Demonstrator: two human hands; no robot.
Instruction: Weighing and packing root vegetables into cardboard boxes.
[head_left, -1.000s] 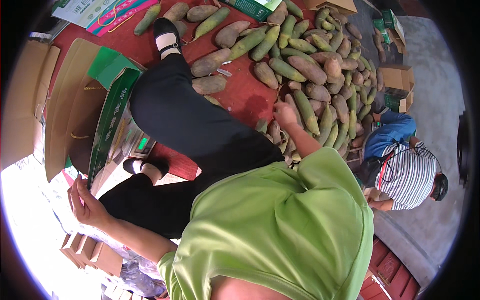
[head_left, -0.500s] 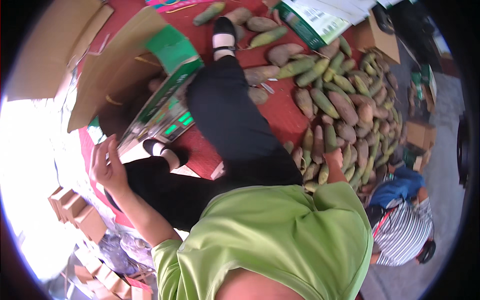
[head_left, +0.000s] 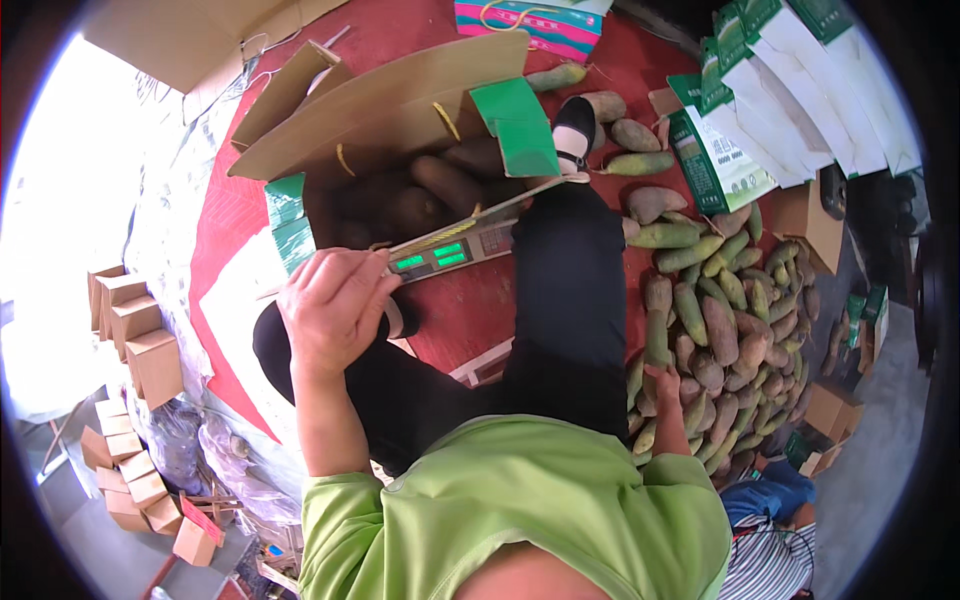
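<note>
The premises are assessed as a produce packing area. Long root vegetables (head_left: 722, 335), green and reddish-brown, are heaped at the right beside a red floor covering (head_left: 460, 330); more are contained in a large open carton (head_left: 400, 95) at the far side. A digital scale (head_left: 497, 241) with lit displays is sited at the carton's near edge. Green-and-white printed cartons (head_left: 785, 85) are stored far right. Brown boxes (head_left: 153, 365) and plastic bags (head_left: 172, 440) are gathered at the left.
</note>
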